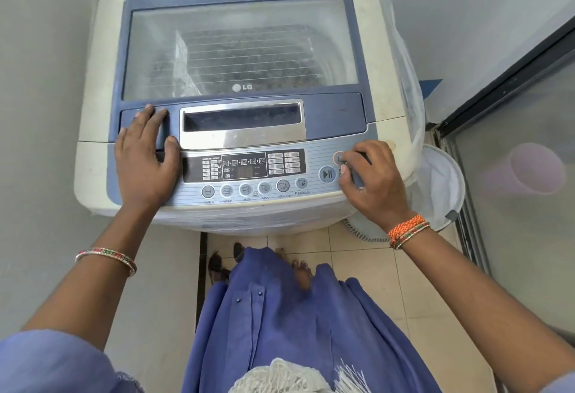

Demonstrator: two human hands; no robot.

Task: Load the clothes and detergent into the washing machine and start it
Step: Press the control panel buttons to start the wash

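Pressing the power button, lid down

Right hand (371,181) has fingers curled, holding nothing, index tip on the power button (339,157) at the panel's (249,171) right end. Left hand (146,156) lies flat, fingers straight, on the washer's (93,112) blue left front. Lid (239,47) is closed; clothes under its hazy glass are hard to make out. Detergent can't be seen. Display looks dark. Basket (441,184) at right is partly cut off by the washer.
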